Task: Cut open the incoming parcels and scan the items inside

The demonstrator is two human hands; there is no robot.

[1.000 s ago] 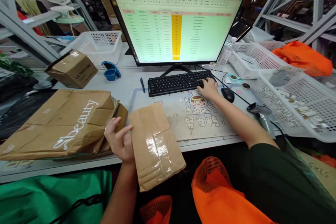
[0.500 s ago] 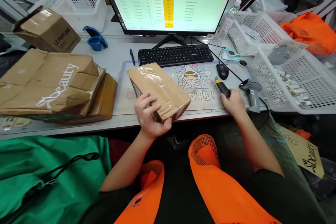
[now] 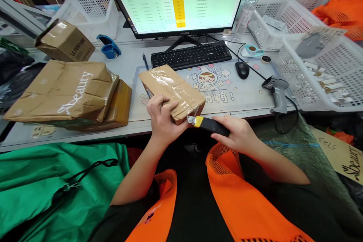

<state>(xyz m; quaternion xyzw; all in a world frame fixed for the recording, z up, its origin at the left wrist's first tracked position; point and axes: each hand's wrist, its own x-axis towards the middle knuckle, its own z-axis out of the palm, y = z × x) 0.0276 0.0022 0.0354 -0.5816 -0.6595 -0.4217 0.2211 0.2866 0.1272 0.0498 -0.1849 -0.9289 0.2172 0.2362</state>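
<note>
A brown cardboard box (image 3: 172,90) with clear shiny tape along its top is tilted over the desk's front edge. My left hand (image 3: 164,121) grips it at the near left end, fingers on top and thumb at the near side. In my right hand (image 3: 238,132) is a black and yellow utility knife (image 3: 212,125), its tip pointing left at the near end of the box, close to my left thumb. Whether the blade touches the cardboard I cannot tell. Under the box lies a printed desk mat (image 3: 244,96).
Larger cardboard parcels (image 3: 70,94) are stacked at left, near a blue cup-like container (image 3: 110,49). A monitor (image 3: 181,3), keyboard (image 3: 193,55) and mouse (image 3: 242,70) stand behind. To the right are a barcode scanner (image 3: 278,94) and white plastic baskets (image 3: 317,89).
My right hand has lifted the utility knife off the mat and brought it left to the near end of the box. My left hand still grips the box; the camera view has shifted slightly.
</note>
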